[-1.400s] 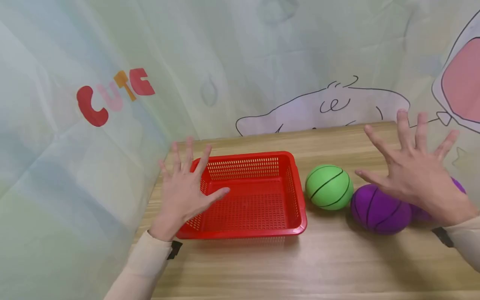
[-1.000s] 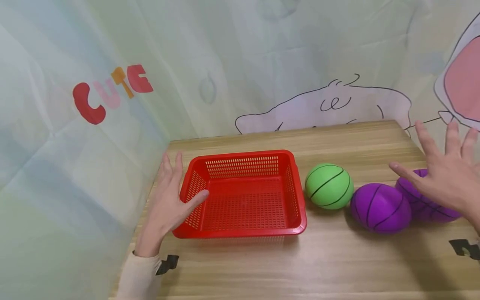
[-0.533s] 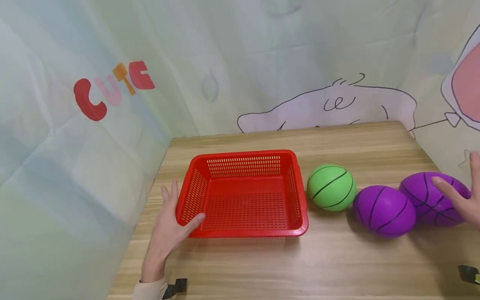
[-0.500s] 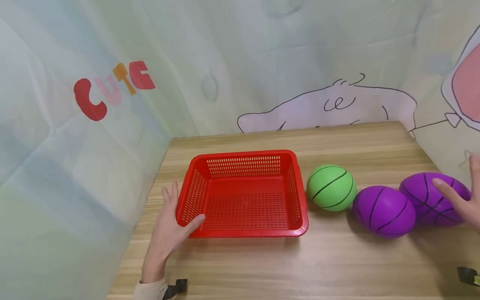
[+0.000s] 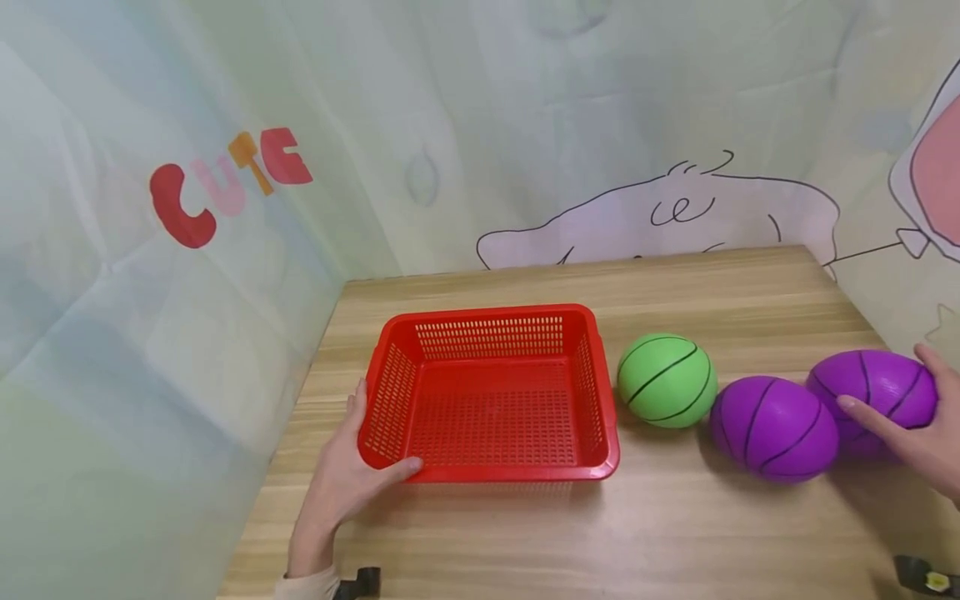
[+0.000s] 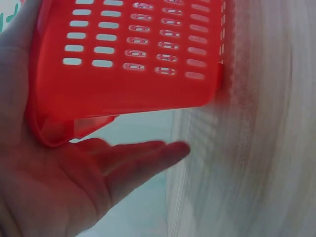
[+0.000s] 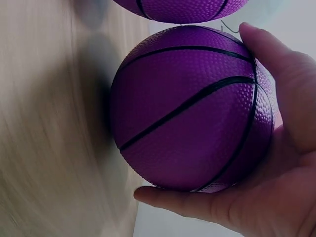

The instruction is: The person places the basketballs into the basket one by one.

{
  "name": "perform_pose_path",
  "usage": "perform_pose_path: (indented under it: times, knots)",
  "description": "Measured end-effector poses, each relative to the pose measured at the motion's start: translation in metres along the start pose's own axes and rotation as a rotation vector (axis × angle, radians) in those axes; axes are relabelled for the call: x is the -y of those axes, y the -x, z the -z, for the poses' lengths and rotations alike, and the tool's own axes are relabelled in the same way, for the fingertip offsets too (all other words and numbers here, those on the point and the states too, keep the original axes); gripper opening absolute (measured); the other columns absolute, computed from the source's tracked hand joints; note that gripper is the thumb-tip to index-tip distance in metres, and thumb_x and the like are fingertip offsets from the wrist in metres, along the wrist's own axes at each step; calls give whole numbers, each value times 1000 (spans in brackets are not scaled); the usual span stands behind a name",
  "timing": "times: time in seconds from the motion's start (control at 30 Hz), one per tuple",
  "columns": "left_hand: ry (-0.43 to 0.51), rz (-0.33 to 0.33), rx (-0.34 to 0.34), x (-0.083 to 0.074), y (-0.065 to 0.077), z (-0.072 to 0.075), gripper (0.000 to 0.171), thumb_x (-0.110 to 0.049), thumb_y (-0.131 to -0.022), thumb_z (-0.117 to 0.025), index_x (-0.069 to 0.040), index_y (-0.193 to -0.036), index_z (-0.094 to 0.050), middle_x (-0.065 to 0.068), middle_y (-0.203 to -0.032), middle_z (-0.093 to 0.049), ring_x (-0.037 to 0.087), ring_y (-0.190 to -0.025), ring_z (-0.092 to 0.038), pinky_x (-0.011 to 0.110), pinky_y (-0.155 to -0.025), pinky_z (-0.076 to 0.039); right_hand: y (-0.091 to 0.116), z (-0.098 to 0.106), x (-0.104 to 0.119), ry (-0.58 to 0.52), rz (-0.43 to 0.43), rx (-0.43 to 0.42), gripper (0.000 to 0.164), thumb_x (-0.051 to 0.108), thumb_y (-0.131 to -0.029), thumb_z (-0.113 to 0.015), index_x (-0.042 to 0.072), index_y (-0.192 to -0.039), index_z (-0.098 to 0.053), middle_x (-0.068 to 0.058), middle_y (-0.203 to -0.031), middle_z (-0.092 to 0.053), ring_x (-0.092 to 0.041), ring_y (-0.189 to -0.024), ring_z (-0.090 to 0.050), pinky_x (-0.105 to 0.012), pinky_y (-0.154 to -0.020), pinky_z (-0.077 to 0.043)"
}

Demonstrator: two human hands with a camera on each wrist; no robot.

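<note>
A red plastic basket with slotted walls stands on the wooden table. My left hand is at its near left corner, thumb along the front rim and fingers outside the left side. In the left wrist view, straight fingers stand apart from the basket wall. At the right, my right hand holds the farther right purple toy basketball between thumb and fingers. The right wrist view shows this ball spanned by the hand; its far side is hidden.
A second purple basketball lies just left of the held one, and a green basketball sits between it and the basket. Printed cloth walls close off the table at the back and left.
Both hands have lowered from above the table. The left has reached the basket's near left corner, and the right has come round the farther right purple basketball. Basket and balls look unmoved.
</note>
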State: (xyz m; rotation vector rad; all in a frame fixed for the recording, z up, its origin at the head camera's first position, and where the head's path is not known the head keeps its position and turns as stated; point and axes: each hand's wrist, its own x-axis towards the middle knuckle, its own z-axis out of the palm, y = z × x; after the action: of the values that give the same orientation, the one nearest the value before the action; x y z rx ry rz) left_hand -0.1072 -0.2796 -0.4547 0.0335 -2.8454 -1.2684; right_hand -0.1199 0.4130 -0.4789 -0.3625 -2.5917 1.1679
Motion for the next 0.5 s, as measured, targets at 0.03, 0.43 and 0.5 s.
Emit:
perform_pose_path:
  times: [0.03, 0.43, 0.5]
  knots:
    - [21, 5, 3, 0, 1, 0, 136, -48, -78, -101, -42, -179, -10, 4, -168, -51, 35, -152, -48, 57, -103, -63, 1, -1, -1, -15, -7, -6, 109, 31, -99, -80, 19, -181, -9, -43, -173, -19, -67, -143, -32, -18, -121, -29]
    - [131, 53, 15, 0, 4, -3, 135, -44, -75, -104, -51, -176, -16, -4, -165, -53, 26, -139, -58, 48, -98, -66, 7, -7, 3, -54, -167, -110, 105, 31, -97, -85, 42, -178, -19, -25, -179, -23, -1, -137, -37, -28, -128, -33]
    - [130, 66, 15, 0, 5, -2, 135, -44, -75, -104, -52, -176, -15, -4, -165, -52, 26, -139, -57, 48, -98, -66, 6, -7, 4, -52, -172, -119, 105, 30, -96, -86, 42, -178, -21, -24, -179, -24, -1, -137, -37, -23, -124, -34]
